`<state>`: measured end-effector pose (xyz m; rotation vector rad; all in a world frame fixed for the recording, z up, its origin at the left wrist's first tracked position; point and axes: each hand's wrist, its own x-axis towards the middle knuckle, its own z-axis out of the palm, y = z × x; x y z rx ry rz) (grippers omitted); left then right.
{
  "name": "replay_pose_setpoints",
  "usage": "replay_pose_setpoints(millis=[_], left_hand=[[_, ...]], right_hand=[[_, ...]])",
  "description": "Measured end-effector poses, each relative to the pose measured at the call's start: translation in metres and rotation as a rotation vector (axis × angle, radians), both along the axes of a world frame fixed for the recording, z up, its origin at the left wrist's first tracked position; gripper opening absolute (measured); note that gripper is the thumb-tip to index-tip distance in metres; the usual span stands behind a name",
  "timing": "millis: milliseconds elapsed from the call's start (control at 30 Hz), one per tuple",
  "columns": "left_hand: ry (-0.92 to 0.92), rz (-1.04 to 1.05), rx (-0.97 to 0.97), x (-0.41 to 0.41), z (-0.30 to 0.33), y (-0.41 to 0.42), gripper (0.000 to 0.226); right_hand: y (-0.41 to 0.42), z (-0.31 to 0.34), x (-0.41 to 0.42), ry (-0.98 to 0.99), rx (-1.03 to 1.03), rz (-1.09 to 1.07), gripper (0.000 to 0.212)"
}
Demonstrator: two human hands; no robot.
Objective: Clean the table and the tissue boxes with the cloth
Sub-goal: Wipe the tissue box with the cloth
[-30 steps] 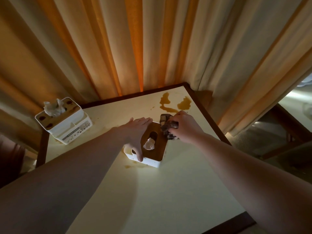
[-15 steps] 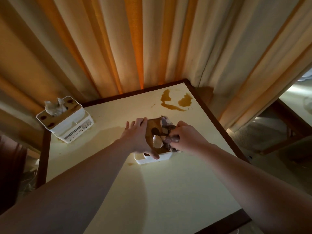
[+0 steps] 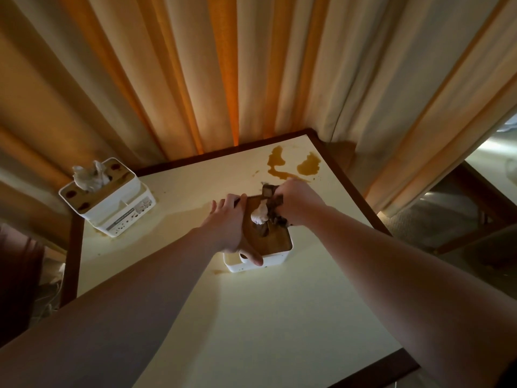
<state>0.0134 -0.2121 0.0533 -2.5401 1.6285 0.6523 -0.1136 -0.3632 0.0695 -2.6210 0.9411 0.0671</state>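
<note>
A white tissue box (image 3: 275,243) with a brown wooden lid stands mid-table, a tissue poking out of its slot. My left hand (image 3: 230,229) grips the box's left side, thumb over the front corner. My right hand (image 3: 298,203) holds a dark crumpled cloth (image 3: 270,204) pressed on the far right part of the lid. A second white tissue box (image 3: 112,203), its lid dotted with brown stains, sits at the table's left edge. The cream table (image 3: 251,317) has a dark wooden rim.
A brown liquid spill (image 3: 293,166) spreads on the far right corner of the table, just beyond my right hand. Small brown drips mark the surface near both boxes. Orange and cream curtains (image 3: 223,79) hang right behind the table.
My right hand has rubbed the cloth across the lid, down toward the slot and back to the far edge. My left hand has slid along the box's left side, and the box has turned slightly.
</note>
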Motion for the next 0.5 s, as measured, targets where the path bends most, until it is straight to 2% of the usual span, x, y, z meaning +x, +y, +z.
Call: replay_pose_setpoints(millis=[167, 300, 400, 500], left_hand=[[-0.026, -0.007, 0.029, -0.003, 0.004, -0.002, 0.173], [0.006, 0.026, 0.04, -0.004, 0.005, -0.002, 0.174], [0.016, 0.022, 0.041, -0.005, 0.006, -0.001, 0.175], [0.025, 0.026, 0.029, -0.005, 0.006, -0.001, 0.174]], right_hand=[[0.001, 0.001, -0.001, 0.007, -0.006, 0.013, 0.024], [0.018, 0.004, -0.029, 0.016, 0.045, 0.022, 0.006], [0.033, 0.008, -0.052, 0.079, 0.082, 0.081, 0.013], [0.038, 0.013, -0.06, 0.124, 0.107, 0.098, 0.01]])
